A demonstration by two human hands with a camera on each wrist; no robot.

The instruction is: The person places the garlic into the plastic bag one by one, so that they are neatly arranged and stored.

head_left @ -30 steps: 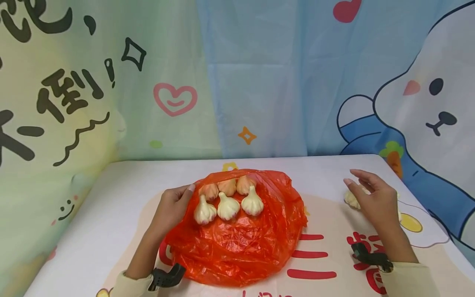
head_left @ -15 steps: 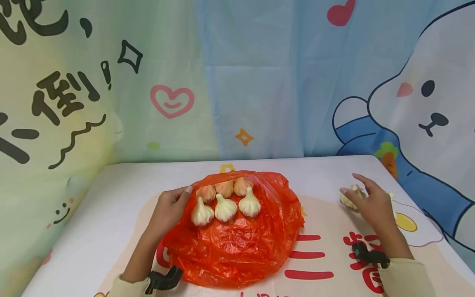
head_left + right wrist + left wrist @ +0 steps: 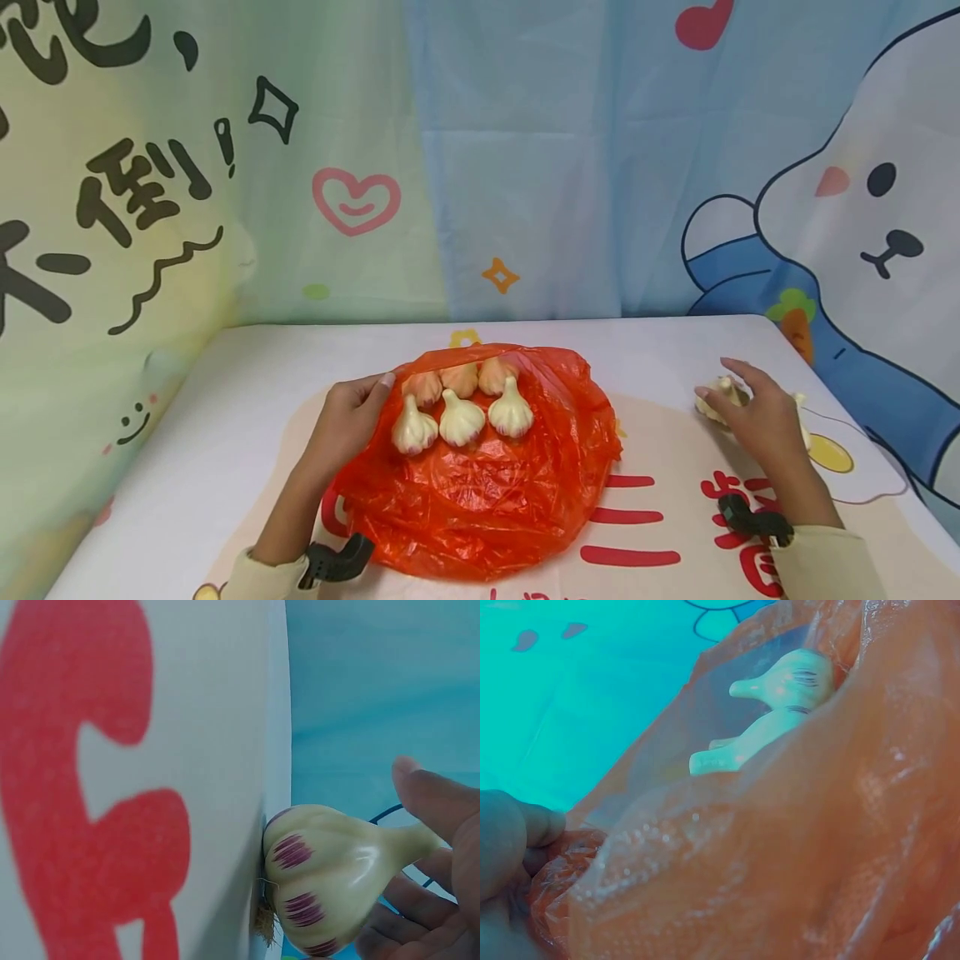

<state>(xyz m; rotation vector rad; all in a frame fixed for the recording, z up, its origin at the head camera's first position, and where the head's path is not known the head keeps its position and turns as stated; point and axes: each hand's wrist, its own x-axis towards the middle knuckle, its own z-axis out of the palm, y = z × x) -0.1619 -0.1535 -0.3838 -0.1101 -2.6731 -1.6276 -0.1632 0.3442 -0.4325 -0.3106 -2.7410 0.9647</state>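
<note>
A red translucent plastic bag [image 3: 487,517] lies spread on the table. Its left edge is pinched between thumb and fingers of my left hand [image 3: 348,425]. Three pale garlic bulbs [image 3: 461,418] sit at its mouth, with three more tinted orange by the film behind them. In the left wrist view, pale garlic necks [image 3: 780,686] show beyond the film. My right hand [image 3: 761,417] reaches around a garlic bulb [image 3: 330,870] standing on the table. In the right wrist view, its thumb is apart from the neck; the fingers lie behind the bulb, contact unclear.
Another pale bulb [image 3: 801,399] is partly hidden behind the right hand. The white table [image 3: 300,346] carries red and yellow prints. A patterned cloth [image 3: 525,183] hangs along its back.
My right hand has come down a little around the bulb at the right, thumb and fingers spread. The left hand and the bag stay nearly still.
</note>
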